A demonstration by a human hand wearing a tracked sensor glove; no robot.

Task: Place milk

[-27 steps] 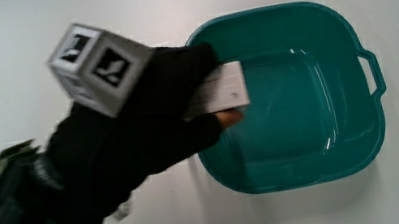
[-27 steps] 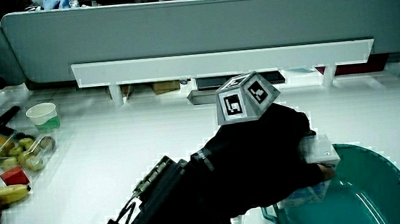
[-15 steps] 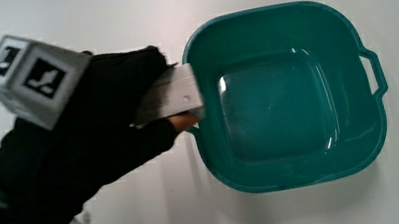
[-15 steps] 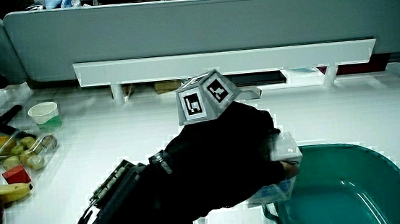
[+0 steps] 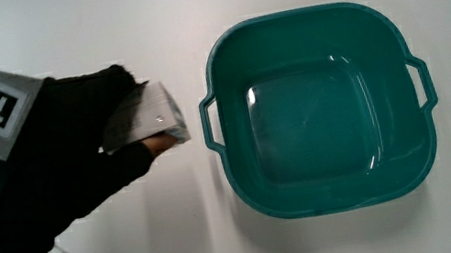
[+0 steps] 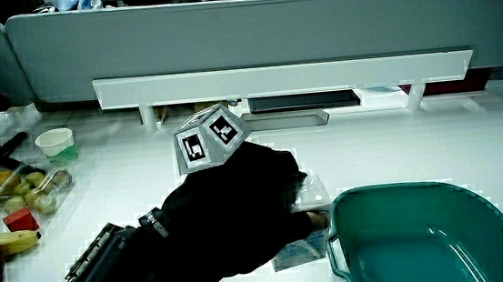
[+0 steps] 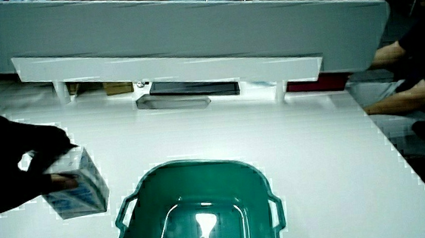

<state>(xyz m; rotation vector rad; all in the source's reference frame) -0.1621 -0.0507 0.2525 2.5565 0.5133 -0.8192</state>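
The fingers (image 7: pixel 56 179) of the black-gloved hand (image 5: pixel 66 173) are curling around a small white and pale-blue milk carton (image 5: pixel 149 117), thumb underneath and the others over its top, so the carton is being held firmly and tilted, with 1 end sticking out past the fingertips. In a side view the carton (image 7: pixel 78 192) is hanging just above the white table (image 5: pixel 185 3), just beside the teal plastic basin (image 5: pixel 399 161) with 2 side handles, not inside it. The basin is sitting empty.

The main risk, as I judge it, is the tilt: if the hand is letting go while the carton is leaning, it is likely to tip onto its side instead of standing. Because the carton is so close to the basin's nearer handle (image 5: pixel 209 122), a careless lowering could also knock the rim and nudge the basin. Fruit and a paper cup (image 6: pixel 54 143) are lying well apart at the table's edge and are posing no hazard.
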